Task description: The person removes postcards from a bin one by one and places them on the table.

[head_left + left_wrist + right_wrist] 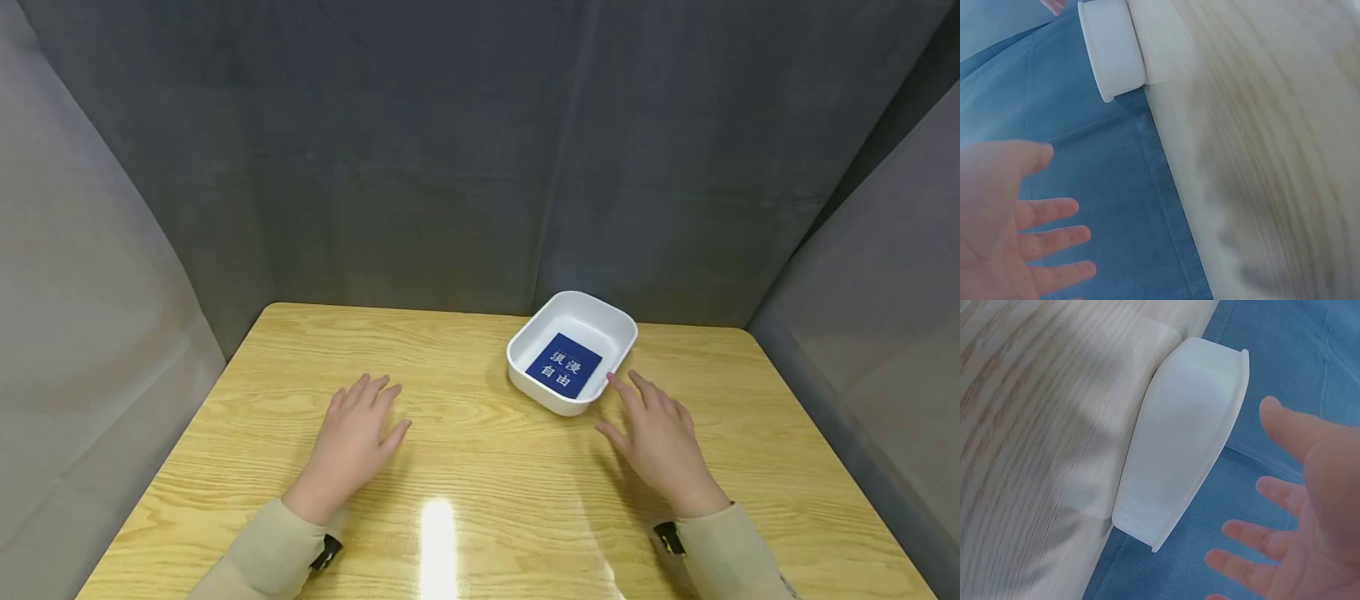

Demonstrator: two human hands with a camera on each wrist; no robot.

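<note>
White tub (622,327) sits toward the far right of the wooden surface (465,467), with a blue booklet (564,364) lying flat inside it. Just beside its near rim is the right hand (660,442), fingers spread and released. The left hand (352,442), well apart, lies flat and relaxed, holding nothing.

Only readable thing here is the blue card (563,365) lying flat in the white tray (525,379) near the table's far right corner. It's got four white Chinese characters in two rows, 浪漫 over 自由. Both wrist views show no text.
</note>
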